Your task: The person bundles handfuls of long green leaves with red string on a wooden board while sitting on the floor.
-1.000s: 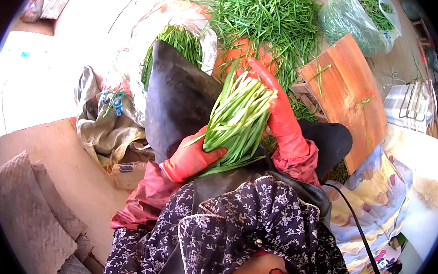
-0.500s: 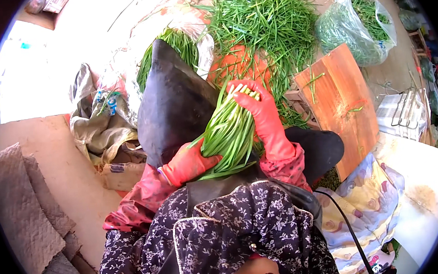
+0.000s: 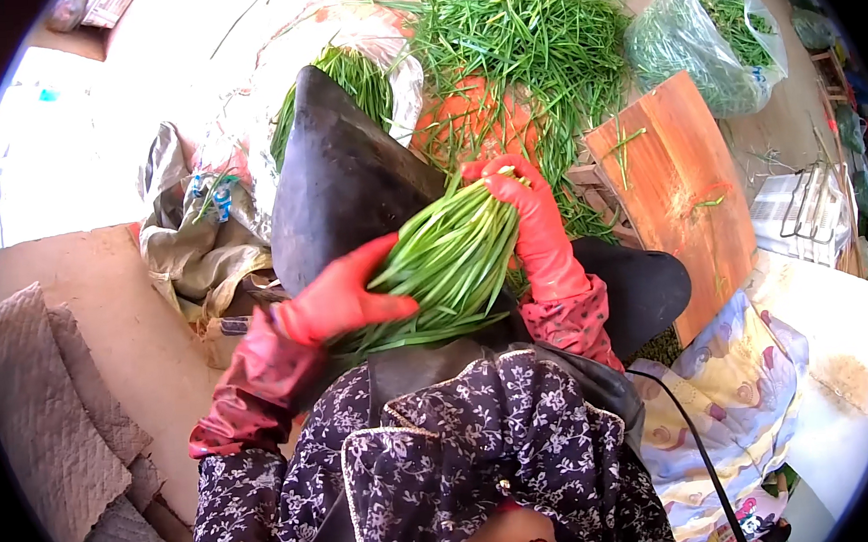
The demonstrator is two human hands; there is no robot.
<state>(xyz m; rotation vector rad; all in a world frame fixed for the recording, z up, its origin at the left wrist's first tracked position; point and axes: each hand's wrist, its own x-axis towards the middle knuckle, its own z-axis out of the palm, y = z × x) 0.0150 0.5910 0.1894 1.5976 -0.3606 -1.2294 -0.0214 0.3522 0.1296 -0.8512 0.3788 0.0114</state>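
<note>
Floor (image 3: 793, 122) behind greens (image 3: 453, 260) in hands (image 3: 341, 298) (image 3: 538, 220), left spread

Smooth, rubbery-looking red gloves (image 3: 553, 259) on left hand (image 3: 336, 299) and right hand (image 3: 521, 198). Between them, sleek green stalks (image 3: 458, 260). Just beyond left hand, smooth, leathery-looking black sheeting (image 3: 344, 172) with a dull sheen; to its left, crumpled matt cloth (image 3: 189, 251); farther left, rough, matt grey-brown sheets (image 3: 50, 414). Right of right hand, smooth, grained wooden board (image 3: 688, 196); past that, glossy, see-through plastic bag (image 3: 675, 67). Nearer the body, soft, creased printed fabric (image 3: 730, 402).
</note>
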